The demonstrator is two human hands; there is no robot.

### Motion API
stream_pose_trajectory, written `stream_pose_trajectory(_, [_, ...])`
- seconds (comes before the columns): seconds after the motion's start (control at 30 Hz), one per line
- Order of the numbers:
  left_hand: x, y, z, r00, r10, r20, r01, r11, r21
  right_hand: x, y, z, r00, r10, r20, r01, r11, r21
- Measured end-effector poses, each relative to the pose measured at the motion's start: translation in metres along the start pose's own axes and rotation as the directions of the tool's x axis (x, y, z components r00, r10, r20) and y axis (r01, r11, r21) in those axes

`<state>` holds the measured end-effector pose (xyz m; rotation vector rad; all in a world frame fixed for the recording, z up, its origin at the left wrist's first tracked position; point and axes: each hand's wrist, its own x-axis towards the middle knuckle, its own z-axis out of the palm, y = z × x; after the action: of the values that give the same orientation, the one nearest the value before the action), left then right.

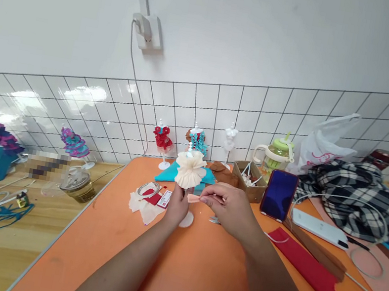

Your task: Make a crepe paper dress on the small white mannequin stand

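Observation:
A small white mannequin on a round white base [186,220] wears a pleated cream ruffle [191,169] at the middle of the orange table. My left hand [178,206] is closed around the mannequin's lower part, just under the ruffle. From the right, my right hand [224,203] pinches a small peach strip [193,198] between thumb and fingers, close beside my left hand. The strip's left end reaches the fingers of my left hand. Partly hidden behind the ruffle lies folded turquoise material [168,173].
Behind stand mannequins in red [162,138] and blue, and a bare one [229,139]. Cream scraps [147,212] lie left. At right are a box [256,193], an upright phone [279,194], a red strip [303,265], a white device [319,228] and cables.

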<state>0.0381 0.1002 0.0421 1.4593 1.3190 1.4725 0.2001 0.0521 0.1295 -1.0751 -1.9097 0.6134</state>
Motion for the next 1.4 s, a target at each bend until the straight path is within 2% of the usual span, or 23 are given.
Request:
stream_pose_trajectory(0.07, [-0.013, 0.012, -0.002, 0.996, 0.049, 0.069, -0.052, 0.997, 0.053, -0.001, -0.001, -0.001, 0.999, 0.017, -0.038, -0.016, 0.999, 0.033])
stream_pose_trajectory(0.13, [-0.028, 0.025, -0.008, 0.99, 0.022, 0.138, -0.035, 0.995, 0.094, -0.001, 0.0, -0.002, 0.996, 0.035, -0.084, -0.028, 0.996, 0.081])
stream_pose_trajectory(0.27, [-0.051, 0.049, -0.019, 0.994, -0.032, 0.109, 0.03, 0.999, 0.022, -0.001, 0.002, 0.003, 0.983, 0.113, -0.145, -0.085, 0.979, 0.187])
stream_pose_trajectory(0.37, [-0.058, 0.059, -0.024, 0.994, -0.057, 0.088, 0.064, 0.995, -0.08, -0.001, 0.003, 0.009, 0.972, 0.16, -0.171, -0.122, 0.969, 0.213])
stream_pose_trajectory(0.47, [-0.062, 0.06, -0.028, 0.994, -0.078, 0.072, 0.086, 0.99, -0.108, -0.001, -0.002, 0.015, 0.96, 0.194, -0.204, -0.15, 0.966, 0.213])
stream_pose_trajectory(0.63, [-0.069, 0.055, -0.033, 0.991, -0.077, 0.114, 0.081, 0.996, -0.035, -0.002, -0.01, 0.02, 0.939, 0.24, -0.247, -0.186, 0.957, 0.223])
stream_pose_trajectory(0.8, [-0.075, 0.05, -0.036, 0.988, -0.058, 0.142, 0.072, 0.993, -0.098, 0.0, -0.002, 0.031, 0.93, 0.227, -0.288, -0.169, 0.962, 0.215])
stream_pose_trajectory(0.93, [-0.074, 0.047, -0.041, 0.996, -0.008, 0.093, 0.016, 0.996, -0.085, 0.003, 0.003, 0.041, 0.884, 0.284, -0.372, -0.154, 0.927, 0.342])
stream_pose_trajectory(1.0, [-0.074, 0.047, -0.043, 0.997, -0.022, 0.069, 0.026, 0.998, -0.054, 0.003, 0.001, 0.043, 0.906, 0.294, -0.304, -0.125, 0.873, 0.47])
stream_pose_trajectory(1.07, [-0.075, 0.046, -0.043, 0.997, -0.034, 0.065, 0.038, 0.998, -0.054, 0.003, 0.0, 0.044, 0.948, 0.276, -0.158, -0.13, 0.789, 0.601])
stream_pose_trajectory(1.13, [-0.078, 0.044, -0.043, 0.997, -0.033, 0.074, 0.038, 0.996, -0.075, 0.003, 0.0, 0.045, 0.966, 0.255, -0.048, -0.157, 0.722, 0.673])
stream_pose_trajectory(1.27, [-0.076, 0.043, -0.052, 0.983, -0.109, 0.15, 0.115, 0.993, -0.032, 0.003, 0.003, 0.047, 0.966, 0.254, -0.041, -0.159, 0.716, 0.68])
stream_pose_trajectory(1.33, [-0.069, 0.048, -0.062, 0.988, -0.113, 0.105, 0.111, 0.994, 0.022, 0.003, 0.002, 0.048, 0.969, 0.245, -0.04, -0.15, 0.707, 0.691])
stream_pose_trajectory(1.4, [-0.061, 0.059, -0.071, 0.999, -0.037, 0.003, 0.037, 0.999, 0.024, 0.001, -0.001, 0.05, 0.974, 0.223, -0.029, -0.137, 0.689, 0.712])
